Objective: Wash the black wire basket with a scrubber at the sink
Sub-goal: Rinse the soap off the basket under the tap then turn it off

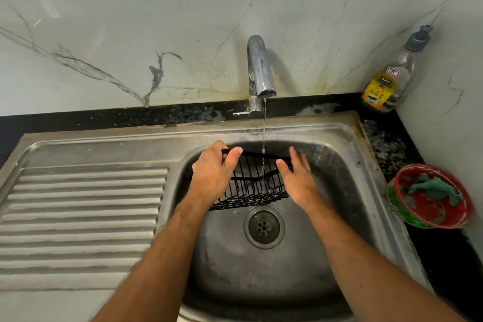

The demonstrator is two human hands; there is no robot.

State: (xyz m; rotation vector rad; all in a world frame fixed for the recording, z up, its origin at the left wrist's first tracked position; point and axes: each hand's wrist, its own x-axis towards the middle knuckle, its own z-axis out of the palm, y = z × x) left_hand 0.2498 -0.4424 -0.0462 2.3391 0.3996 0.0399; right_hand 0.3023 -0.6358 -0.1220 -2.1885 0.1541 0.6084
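Water [264,128] runs onto the basket [251,185], tilted in the sink [339,154], gripped only by the left hand [213,175] at its rim while the right hand [298,180] spreads open beside it, so wet wire may slip.

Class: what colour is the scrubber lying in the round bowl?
Green scrubber in the round red-and-green bowl; head view.

Dull scuffed steel sink [337,138], black coated-wire basket [251,188] — glossy chrome tap [260,70], marble-look wall [130,21]
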